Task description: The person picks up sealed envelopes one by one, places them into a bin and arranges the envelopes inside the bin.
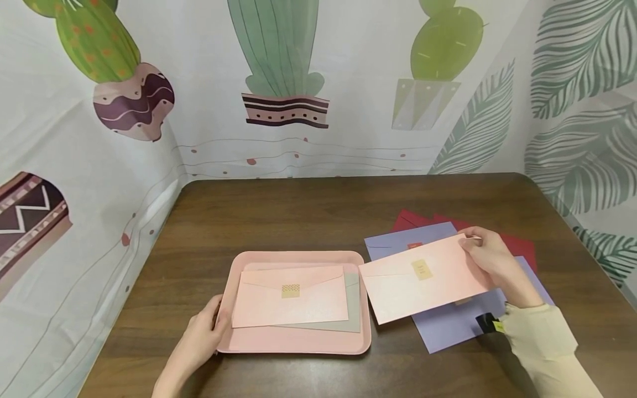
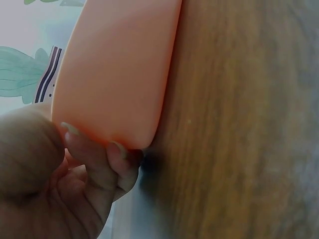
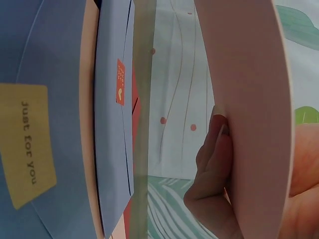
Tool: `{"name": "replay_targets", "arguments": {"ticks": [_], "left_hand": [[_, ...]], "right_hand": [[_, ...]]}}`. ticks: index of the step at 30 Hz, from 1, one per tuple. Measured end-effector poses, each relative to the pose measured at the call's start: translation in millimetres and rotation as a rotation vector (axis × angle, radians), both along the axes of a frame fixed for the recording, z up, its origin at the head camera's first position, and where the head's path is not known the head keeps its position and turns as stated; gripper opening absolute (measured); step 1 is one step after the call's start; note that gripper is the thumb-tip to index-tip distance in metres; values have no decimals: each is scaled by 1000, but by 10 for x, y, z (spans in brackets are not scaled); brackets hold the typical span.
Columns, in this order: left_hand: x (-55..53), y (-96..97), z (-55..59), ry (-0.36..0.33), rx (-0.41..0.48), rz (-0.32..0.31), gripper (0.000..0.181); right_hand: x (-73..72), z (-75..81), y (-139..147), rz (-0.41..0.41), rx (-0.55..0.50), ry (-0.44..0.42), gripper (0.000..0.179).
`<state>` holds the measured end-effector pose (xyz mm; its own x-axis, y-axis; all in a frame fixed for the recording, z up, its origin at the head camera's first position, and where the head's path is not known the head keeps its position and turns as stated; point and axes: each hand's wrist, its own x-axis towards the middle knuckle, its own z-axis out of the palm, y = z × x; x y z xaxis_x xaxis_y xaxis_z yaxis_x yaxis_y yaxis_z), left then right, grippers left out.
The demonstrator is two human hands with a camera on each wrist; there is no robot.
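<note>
My left hand (image 1: 199,334) grips the left rim of a pink tray (image 1: 298,344). In the left wrist view its fingertips press on the outside of the tray wall (image 2: 114,74). A pink envelope (image 1: 293,309) with a gold sticker lies in the tray, partly over a grey-green envelope (image 1: 354,309). My right hand (image 1: 490,262) pinches another pink envelope (image 1: 398,296) by its right end, tilted above the pile right of the tray. The right wrist view shows this held envelope (image 3: 254,89) between thumb and fingers.
Under the held envelope lie purple envelopes (image 1: 438,331), one with a red sticker (image 3: 120,82), one with a gold "just for you" sticker (image 3: 30,139). Red envelopes (image 1: 520,249) lie behind them. The brown wooden table (image 1: 278,215) meets a cactus-print cloth (image 1: 358,110) at the back.
</note>
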<state>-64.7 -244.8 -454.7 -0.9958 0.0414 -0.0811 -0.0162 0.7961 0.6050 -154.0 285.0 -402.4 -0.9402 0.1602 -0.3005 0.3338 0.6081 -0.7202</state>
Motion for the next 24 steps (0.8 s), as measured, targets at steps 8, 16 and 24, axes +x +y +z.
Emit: {"name": "replay_targets", "arguments": {"ticks": [8, 16, 24], "left_hand": [[4, 9, 14, -7, -9, 11, 34], [4, 11, 29, -25, 3, 19, 35], [6, 22, 14, 34, -19, 13, 33]], "right_hand": [[9, 21, -29, 25, 1, 48, 40], [-9, 12, -56, 21, -6, 38, 42], [-24, 26, -101, 45, 1, 59, 45]]}}
